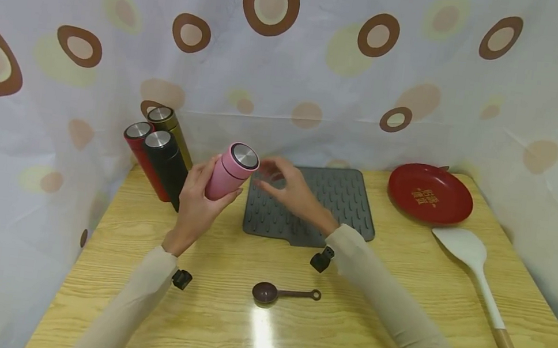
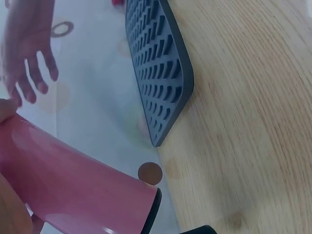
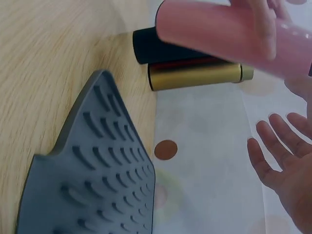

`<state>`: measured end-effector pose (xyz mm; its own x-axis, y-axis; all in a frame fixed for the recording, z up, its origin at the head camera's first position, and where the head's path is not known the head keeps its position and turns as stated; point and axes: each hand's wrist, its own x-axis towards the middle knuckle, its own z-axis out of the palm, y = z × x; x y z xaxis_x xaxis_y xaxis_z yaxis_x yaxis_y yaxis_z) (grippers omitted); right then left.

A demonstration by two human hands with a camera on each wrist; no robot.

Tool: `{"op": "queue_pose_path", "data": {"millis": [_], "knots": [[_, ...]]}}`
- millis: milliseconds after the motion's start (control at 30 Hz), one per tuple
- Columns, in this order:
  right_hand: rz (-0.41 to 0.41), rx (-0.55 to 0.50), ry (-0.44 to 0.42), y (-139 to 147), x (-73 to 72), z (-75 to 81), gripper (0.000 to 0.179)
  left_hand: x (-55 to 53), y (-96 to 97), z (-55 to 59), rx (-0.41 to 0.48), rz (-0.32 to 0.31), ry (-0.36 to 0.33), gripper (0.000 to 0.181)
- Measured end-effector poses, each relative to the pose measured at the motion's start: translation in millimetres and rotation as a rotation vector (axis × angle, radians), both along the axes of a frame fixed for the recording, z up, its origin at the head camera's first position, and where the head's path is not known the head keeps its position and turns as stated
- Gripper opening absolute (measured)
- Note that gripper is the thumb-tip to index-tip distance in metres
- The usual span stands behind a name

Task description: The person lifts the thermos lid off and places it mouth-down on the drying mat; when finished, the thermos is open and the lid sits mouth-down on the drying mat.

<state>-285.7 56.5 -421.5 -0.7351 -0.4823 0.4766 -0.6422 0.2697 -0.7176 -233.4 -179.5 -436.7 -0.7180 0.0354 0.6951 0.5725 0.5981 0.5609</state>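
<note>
A pink thermos flask (image 1: 228, 176) with a steel-topped lid is held up in my left hand (image 1: 198, 199), its lid end tilted up to the right. The fingers and thumb wrap round its body. My right hand (image 1: 295, 190) hovers just right of the lid, fingers spread and slightly bent, holding nothing. In the right wrist view the right hand's fingers (image 3: 278, 141) stand apart from the pink flask (image 3: 219, 31). Beneath the right hand lies a dark grey ridged drying mat (image 1: 314, 230). In the left wrist view the flask's dark base edge points toward the table.
Black (image 1: 167, 163), red (image 1: 138, 148) and gold (image 1: 176, 132) flasks stand clustered at the back left. A brown measuring spoon (image 1: 266, 292) lies near the front middle. At the right are a red plate (image 1: 430, 195) and a white spatula (image 1: 465, 249) with a wooden handle. A patterned curtain hangs behind the table.
</note>
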Motion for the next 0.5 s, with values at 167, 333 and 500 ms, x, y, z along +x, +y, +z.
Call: {"op": "queue_pose_path", "data": {"millis": [167, 333, 500], "knots": [[0.024, -0.021, -0.026, -5, 1.2, 0.0, 0.053, -2.6, 4.5, -2.5, -0.018, 0.001, -0.021, 0.081], [0.043, 0.0, -0.074, -11, 4.0, 3.1, 0.063, -1.8, 3.0, -3.8, -0.047, 0.019, -0.013, 0.08], [0.051, -0.03, -0.136, -16, 6.5, 6.5, 0.074, -0.7, 0.2, -5.2, -0.089, 0.022, -0.05, 0.079]]}}
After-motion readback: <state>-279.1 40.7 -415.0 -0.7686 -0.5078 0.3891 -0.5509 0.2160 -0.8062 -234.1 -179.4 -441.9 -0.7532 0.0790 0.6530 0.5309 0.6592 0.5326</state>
